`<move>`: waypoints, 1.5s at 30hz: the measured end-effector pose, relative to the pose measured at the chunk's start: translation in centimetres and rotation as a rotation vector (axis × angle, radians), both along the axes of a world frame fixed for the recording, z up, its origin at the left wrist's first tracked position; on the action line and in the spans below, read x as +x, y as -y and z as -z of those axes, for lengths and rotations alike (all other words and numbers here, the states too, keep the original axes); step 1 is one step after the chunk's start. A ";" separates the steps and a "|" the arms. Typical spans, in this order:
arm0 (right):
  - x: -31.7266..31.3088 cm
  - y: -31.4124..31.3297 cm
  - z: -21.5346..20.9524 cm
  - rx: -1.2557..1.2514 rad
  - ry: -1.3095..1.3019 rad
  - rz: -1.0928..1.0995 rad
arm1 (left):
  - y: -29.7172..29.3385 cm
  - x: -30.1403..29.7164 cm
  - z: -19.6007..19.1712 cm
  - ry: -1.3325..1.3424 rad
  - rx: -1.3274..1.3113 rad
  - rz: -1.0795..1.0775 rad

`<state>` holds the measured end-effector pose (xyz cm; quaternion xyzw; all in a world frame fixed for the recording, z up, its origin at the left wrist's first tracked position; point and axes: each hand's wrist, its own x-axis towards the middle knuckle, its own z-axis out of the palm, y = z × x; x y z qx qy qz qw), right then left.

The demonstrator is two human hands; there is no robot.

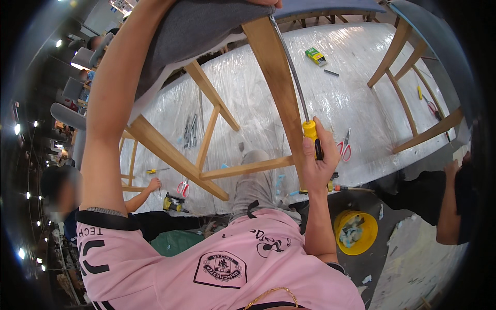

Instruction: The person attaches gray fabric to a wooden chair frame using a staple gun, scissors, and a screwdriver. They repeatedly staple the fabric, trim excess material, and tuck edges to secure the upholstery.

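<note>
My right hand (pixel 322 161) is closed round the yellow and black handle of a long screwdriver (pixel 293 70). Its steel shaft runs up along a wooden leg of a chair (pixel 276 77), and the tip meets the edge of the grey fabric seat (pixel 199 36) at the top of that leg. The chair stands tilted on the plastic-covered table, legs toward me. My left arm reaches up over the seat's left side. Only a few fingertips of my left hand (pixel 278 3) show at the upper edge, by the seat edge near the screwdriver's tip; the rest is out of view.
On the plastic-wrapped table (pixel 356 57) lie a green and yellow box (pixel 315 56), red-handled scissors (pixel 344 146) and several metal strips (pixel 190 132). Another chair (pixel 400 51) stands at right. A yellow bucket (pixel 369 235) holds scraps on the floor. Co-workers sit at left (pixel 64 194) and right (pixel 454 206).
</note>
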<state>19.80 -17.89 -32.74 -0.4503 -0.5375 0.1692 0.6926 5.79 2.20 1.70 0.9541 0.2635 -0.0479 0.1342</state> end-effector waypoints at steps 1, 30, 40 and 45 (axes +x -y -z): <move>0.0 0.0 0.1 -0.005 -0.006 -0.005 | 0.1 0.0 0.0 0.000 -0.002 -0.007; -1.6 -2.2 0.5 -0.020 -0.069 -0.066 | -0.9 -0.3 -0.1 0.028 -0.033 -0.005; -1.0 -2.9 -0.4 0.043 -0.048 0.021 | -0.1 0.0 0.1 0.030 -0.057 0.005; 0.2 -2.8 -1.1 -0.073 -0.105 -0.081 | 0.4 0.1 -0.2 -0.026 -0.010 -0.002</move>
